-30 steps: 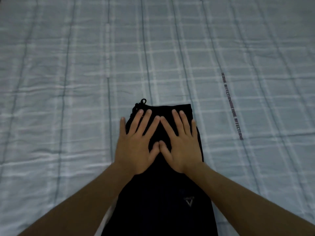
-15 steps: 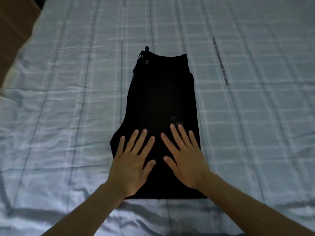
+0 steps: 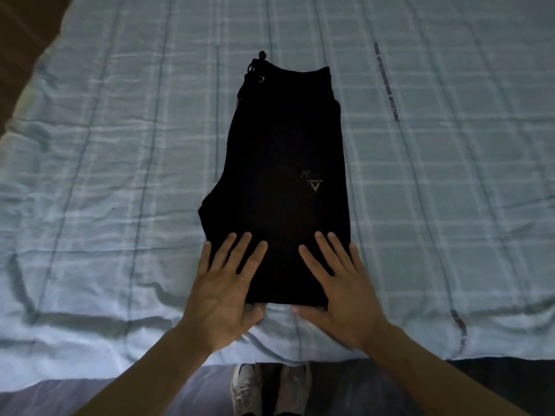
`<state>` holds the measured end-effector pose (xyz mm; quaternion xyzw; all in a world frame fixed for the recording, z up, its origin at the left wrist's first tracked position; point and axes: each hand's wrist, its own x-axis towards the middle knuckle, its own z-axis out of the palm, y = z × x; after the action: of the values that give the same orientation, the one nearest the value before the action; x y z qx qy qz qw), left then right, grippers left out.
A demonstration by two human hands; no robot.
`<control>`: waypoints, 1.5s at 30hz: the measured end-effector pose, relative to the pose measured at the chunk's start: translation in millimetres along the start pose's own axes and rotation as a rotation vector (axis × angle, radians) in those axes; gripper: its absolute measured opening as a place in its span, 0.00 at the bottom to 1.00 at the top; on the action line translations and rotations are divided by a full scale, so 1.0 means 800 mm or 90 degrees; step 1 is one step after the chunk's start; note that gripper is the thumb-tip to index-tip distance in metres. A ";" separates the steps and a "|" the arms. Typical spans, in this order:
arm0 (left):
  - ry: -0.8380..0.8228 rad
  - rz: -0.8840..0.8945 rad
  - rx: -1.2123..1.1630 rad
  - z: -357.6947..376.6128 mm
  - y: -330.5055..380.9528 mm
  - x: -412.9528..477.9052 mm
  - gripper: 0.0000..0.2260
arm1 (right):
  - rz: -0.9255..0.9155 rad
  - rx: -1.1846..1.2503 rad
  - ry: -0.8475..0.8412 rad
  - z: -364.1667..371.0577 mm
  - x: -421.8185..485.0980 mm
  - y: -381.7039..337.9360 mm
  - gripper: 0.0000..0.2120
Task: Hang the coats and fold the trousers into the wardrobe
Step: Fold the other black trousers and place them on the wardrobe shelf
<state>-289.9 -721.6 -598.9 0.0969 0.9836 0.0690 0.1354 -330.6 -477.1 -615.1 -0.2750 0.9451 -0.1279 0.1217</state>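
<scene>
Black trousers (image 3: 282, 163) lie folded lengthwise on the bed, waistband and drawstring at the far end, a small V logo on the right side. My left hand (image 3: 223, 292) lies flat with spread fingers on the near left corner of the trousers. My right hand (image 3: 341, 291) lies flat on the near right corner. Both thumbs reach the near folded edge. Neither hand grips the cloth.
The bed is covered by a pale blue checked sheet (image 3: 120, 175), wrinkled near the front edge. A brown wooden surface (image 3: 21, 40) shows at the top left. My shoes (image 3: 270, 388) stand on the floor just below the bed's near edge.
Both hands have slid flat along the trousers from the waistband end down to the near edge, and the view has pulled back to show the bed's edge and my shoes.
</scene>
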 end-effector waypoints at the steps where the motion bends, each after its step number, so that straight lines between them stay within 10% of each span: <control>1: 0.005 0.002 0.012 -0.002 0.003 0.003 0.44 | -0.005 -0.002 0.011 -0.001 0.001 -0.002 0.39; 15: 0.357 0.066 -0.040 -0.069 -0.023 0.044 0.13 | 0.032 0.100 0.240 -0.075 0.036 0.018 0.24; 36: 0.357 0.002 -0.068 -0.176 -0.148 0.399 0.10 | 0.139 0.081 0.326 -0.173 0.387 0.135 0.11; 40: 0.368 -0.043 -0.090 -0.158 -0.147 0.437 0.16 | 0.281 0.120 0.327 -0.157 0.419 0.140 0.24; 45: 0.467 0.101 -0.048 -0.141 -0.125 0.415 0.13 | 0.086 0.086 0.360 -0.133 0.401 0.110 0.23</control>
<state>-652.1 -762.0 -591.3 0.1366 0.9529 0.1456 -0.2284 -668.3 -563.1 -593.7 -0.1562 0.9471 -0.2534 -0.1201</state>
